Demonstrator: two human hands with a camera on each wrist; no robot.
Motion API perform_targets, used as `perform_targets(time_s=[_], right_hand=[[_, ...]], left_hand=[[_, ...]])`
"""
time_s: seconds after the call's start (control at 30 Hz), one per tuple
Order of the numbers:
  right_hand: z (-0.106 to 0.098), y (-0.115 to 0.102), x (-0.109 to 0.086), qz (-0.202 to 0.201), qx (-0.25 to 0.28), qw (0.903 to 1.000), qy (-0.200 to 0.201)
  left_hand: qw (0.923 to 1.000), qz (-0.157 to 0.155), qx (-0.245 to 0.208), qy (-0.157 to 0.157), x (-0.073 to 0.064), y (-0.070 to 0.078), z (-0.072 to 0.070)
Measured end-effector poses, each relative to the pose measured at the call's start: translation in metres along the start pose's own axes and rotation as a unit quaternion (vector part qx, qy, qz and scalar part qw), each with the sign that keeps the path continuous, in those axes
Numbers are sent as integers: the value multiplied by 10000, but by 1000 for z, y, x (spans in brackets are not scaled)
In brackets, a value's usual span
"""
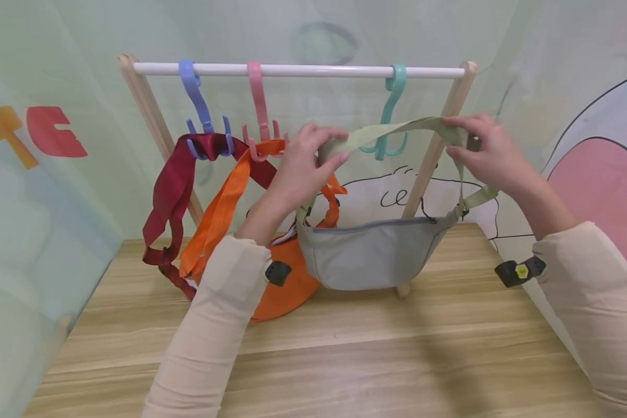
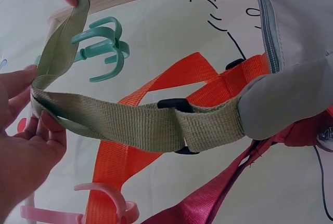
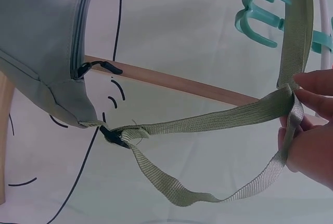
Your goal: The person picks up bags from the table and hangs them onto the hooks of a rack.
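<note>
A grey waist bag point(image 1: 371, 252) hangs from its pale green strap point(image 1: 392, 130), held up by both hands in front of the rack. My left hand point(image 1: 308, 162) pinches the strap's left part between thumb and fingers; the left wrist view shows the webbing point(image 2: 125, 120) running from those fingers through a black buckle point(image 2: 179, 125). On the other side my right hand point(image 1: 488, 148) pinches the strap, and a loose loop point(image 3: 208, 195) dangles below it in the right wrist view. Behind the strap a teal hook point(image 1: 394, 110) hangs on the bar, its prongs bearing nothing.
The rack's white bar point(image 1: 324, 71) sits between wooden posts point(image 1: 148, 107). A blue hook point(image 1: 195, 96) carries a dark red strap point(image 1: 172, 186). From a pink hook point(image 1: 258, 98) hangs an orange bag point(image 1: 287, 290), its lower part at the wooden tabletop point(image 1: 334, 360).
</note>
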State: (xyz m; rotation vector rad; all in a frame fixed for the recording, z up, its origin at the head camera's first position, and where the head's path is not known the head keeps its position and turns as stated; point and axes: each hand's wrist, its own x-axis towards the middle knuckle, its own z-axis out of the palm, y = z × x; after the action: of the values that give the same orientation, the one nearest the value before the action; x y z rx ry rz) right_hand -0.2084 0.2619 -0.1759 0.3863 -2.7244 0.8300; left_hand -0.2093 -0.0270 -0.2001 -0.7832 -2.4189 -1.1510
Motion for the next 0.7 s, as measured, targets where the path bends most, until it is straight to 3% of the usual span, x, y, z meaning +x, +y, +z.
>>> perform_targets(time_s=[0.7], right_hand=[[2, -4, 2, 74, 108, 9996, -250]], left_hand=[[9998, 147, -118, -98, -3, -2, 3]])
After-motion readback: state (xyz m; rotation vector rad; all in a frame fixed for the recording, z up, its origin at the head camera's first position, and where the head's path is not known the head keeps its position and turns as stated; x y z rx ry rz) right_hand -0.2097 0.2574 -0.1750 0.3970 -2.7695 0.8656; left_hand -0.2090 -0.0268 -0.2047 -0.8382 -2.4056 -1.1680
